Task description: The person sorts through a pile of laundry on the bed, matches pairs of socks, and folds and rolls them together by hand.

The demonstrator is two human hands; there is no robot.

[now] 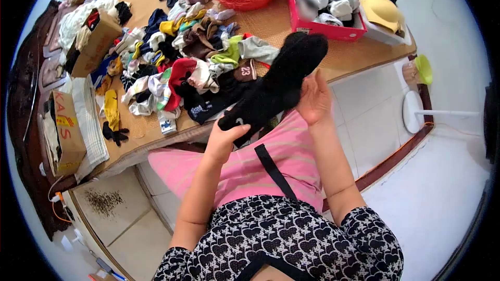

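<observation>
A pair of long black socks [276, 80], laid together, stretches diagonally over my lap at the front of the mat. My left hand [226, 138] is closed on their lower end, thumb on top near a small white mark. At the upper right, my right hand [315, 99] holds their side, its fingers partly hidden behind the fabric. Just beyond lies a heap of mixed socks [195, 41], including a brown sock [245, 71] marked 23 and a lime green sock [227, 54]. A dark patterned sock [205, 108] lies close to my left hand.
A red basket [245, 3] of rolled socks stands at the back. Beside it are a pink box [328, 30] of light socks and a box with a yellow bra [383, 10]. Cardboard boxes [96, 47] stand at the left. A white stand [414, 112] is on the right.
</observation>
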